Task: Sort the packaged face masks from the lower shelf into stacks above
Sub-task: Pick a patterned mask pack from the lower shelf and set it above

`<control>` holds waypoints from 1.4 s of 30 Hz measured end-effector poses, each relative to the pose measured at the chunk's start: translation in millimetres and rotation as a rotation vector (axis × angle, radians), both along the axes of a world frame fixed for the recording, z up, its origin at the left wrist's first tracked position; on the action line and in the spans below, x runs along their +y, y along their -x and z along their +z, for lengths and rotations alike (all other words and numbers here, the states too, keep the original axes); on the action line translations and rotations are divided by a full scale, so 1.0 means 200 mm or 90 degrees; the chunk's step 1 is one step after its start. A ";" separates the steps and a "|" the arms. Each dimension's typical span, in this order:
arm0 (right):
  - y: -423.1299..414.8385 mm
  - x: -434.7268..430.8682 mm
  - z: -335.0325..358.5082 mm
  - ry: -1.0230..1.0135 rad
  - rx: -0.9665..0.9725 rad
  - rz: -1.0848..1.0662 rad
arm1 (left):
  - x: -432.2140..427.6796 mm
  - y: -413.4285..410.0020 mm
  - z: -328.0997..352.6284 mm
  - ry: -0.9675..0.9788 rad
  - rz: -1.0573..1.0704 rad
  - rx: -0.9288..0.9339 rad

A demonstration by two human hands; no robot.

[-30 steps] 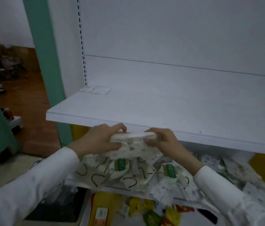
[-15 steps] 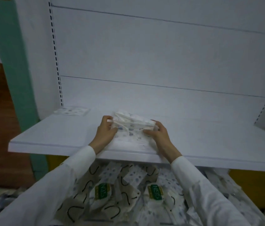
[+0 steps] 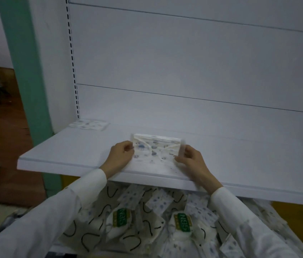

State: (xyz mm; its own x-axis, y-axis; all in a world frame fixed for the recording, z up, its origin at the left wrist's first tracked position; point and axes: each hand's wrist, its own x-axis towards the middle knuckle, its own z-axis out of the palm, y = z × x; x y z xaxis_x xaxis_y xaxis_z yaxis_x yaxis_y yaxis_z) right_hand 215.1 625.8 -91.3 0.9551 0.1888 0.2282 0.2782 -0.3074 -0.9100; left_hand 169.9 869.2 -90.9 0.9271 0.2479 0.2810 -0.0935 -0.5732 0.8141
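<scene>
Left hand: The left hand (image 3: pixel 121 153) pinches the left end of a thin bundle of mask packs (image 3: pixel 156 149), fingers curled round its edge.
Right hand: The right hand (image 3: pixel 189 159) grasps the bundle's right end, thumb on the near face.
Mask packs: White wrappers with small blue prints, held between both hands over the front middle of the upper shelf (image 3: pixel 68 151). Whether the lower edge rests on the board cannot be told.
Single pack: A single pack (image 3: pixel 89 124) of the same print lies flat at the shelf's back left corner, well apart from the bundle.
Below: A loose pile (image 3: pixel 156 203) of printed packs lies under the board between the white sleeves (image 3: pixel 72 205). An N95 mask (image 3: pixel 121 217) with a green label lies on it at left, and another (image 3: pixel 183 222) at right.
Surroundings: A green post (image 3: pixel 26 71) stands left of the white back panel (image 3: pixel 184 62).
</scene>
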 end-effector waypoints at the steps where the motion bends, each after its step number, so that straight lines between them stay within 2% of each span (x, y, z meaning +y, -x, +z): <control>1: 0.00 -0.01 0.01 0.032 -0.019 -0.004 | 0.01 0.00 0.00 -0.015 0.003 0.003; 6: 0.00 -0.03 0.03 0.119 -0.095 -0.052 | 0.05 0.03 0.03 -0.034 0.012 -0.005; 12: -0.02 0.13 0.10 -0.031 -0.052 -0.056 | 0.19 0.05 0.11 -0.067 0.034 -0.046; 21: -0.32 0.64 0.27 -0.089 0.001 -0.041 | 0.71 -0.24 0.23 -0.161 0.069 -0.117; 25: -0.50 0.99 0.36 -0.107 0.012 -0.050 | 1.04 -0.41 0.40 -0.111 0.098 -0.146; 27: -0.58 1.18 0.39 -0.122 0.020 -0.085 | 1.19 -0.50 0.48 -0.091 0.123 -0.124; 33: -0.78 1.60 0.25 -0.011 0.089 -0.141 | 1.50 -0.68 0.35 -0.060 0.162 0.024; 42: -0.90 1.75 0.11 0.128 0.102 -0.142 | 1.64 -0.82 0.13 -0.133 0.155 0.038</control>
State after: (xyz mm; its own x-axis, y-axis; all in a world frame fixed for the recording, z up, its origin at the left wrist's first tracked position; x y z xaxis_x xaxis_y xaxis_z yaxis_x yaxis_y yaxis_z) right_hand 395.5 976.0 -68.4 0.9987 -0.0034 0.0507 0.0415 -0.5223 -0.8517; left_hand 334.1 1196.9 -64.7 0.8639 0.4078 0.2957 0.1120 -0.7278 0.6765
